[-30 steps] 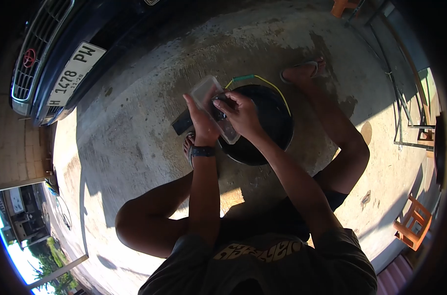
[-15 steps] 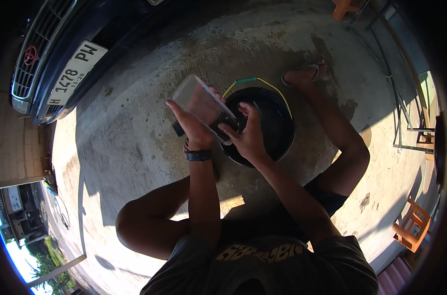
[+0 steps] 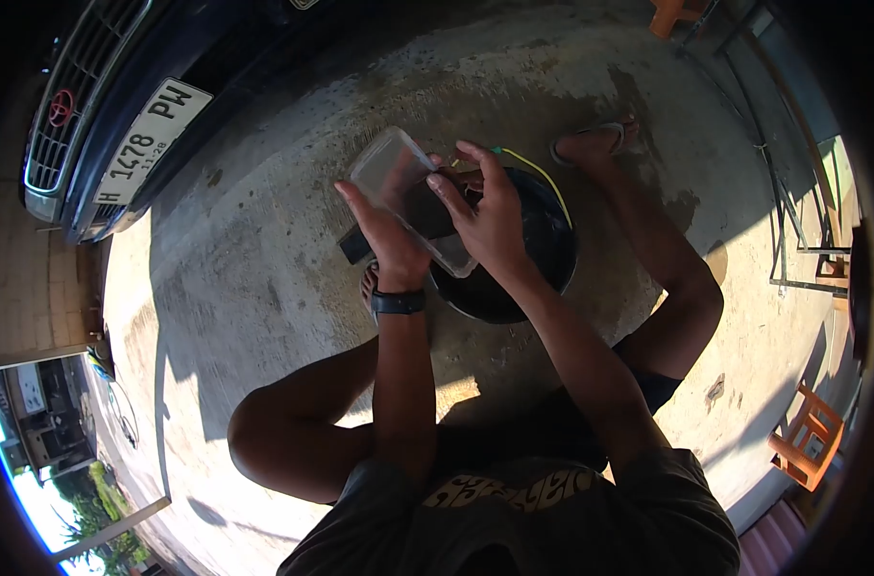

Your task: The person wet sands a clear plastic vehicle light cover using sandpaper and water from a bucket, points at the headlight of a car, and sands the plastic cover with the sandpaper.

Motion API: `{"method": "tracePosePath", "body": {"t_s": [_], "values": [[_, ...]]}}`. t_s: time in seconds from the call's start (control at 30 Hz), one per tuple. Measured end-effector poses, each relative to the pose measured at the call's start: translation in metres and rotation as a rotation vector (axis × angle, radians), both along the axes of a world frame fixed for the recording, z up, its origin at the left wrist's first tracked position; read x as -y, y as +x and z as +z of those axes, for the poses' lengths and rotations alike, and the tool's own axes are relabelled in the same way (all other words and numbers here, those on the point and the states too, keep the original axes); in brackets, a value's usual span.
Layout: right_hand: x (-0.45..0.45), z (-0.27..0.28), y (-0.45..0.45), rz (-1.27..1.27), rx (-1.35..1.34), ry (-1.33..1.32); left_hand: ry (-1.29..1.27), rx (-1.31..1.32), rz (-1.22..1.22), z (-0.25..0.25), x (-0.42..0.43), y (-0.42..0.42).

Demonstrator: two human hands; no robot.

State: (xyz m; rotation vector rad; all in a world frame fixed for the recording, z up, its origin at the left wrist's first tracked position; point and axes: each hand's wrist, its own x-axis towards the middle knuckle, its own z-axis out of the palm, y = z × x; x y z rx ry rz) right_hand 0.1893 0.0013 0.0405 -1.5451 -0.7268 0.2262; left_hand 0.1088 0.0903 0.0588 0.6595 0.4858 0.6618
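As left hand (image 3: 397, 245) grips one clear container (image 3: 380, 165) | right hand (image 3: 496, 223) half-open | one bucket (image 3: 558, 235) below

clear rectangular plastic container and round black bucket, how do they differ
The clear rectangular plastic container is see-through, the round black bucket opaque. The container looks smaller than the bucket. The container is held in the left hand, whereas the bucket stands on the concrete floor.

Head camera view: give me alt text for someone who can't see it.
A left hand holds a clear plastic container at a slant, partly over a black bucket, with the right hand at the container's edge. The wearer's bent legs flank the bucket on a concrete floor; a dark car stands at upper left.
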Motion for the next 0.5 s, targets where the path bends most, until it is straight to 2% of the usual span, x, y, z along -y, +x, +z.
{"method": "tracePosePath", "body": {"t_s": [0.07, 0.1, 0.2, 0.3, 0.33, 0.4, 0.5], "values": [[0.011, 0.009, 0.019, -0.030, 0.356, 0.039, 0.067, 0.002, -0.011, 0.006, -0.010, -0.004], [0.016, 0.013, 0.021, 0.078, 0.386, 0.060, 0.085, 0.017, -0.042, 0.008, -0.013, -0.009], [0.030, 0.025, 0.013, 0.192, 0.724, -0.137, 0.078, -0.035, -0.020, 0.008, -0.002, -0.006], [0.034, 0.023, 0.009, 0.270, 0.817, -0.264, 0.128, -0.134, 0.006, 0.004, 0.011, 0.002], [0.036, 0.024, 0.010, 0.304, 0.772, -0.296, 0.161, -0.166, 0.004, 0.001, 0.012, 0.003], [0.040, 0.028, 0.017, 0.367, 0.689, -0.359, 0.101, -0.060, -0.077, -0.005, 0.006, -0.002], [0.043, 0.017, 0.028, 0.462, 0.644, -0.236, 0.059, 0.017, -0.154, -0.012, 0.000, -0.003]]}}
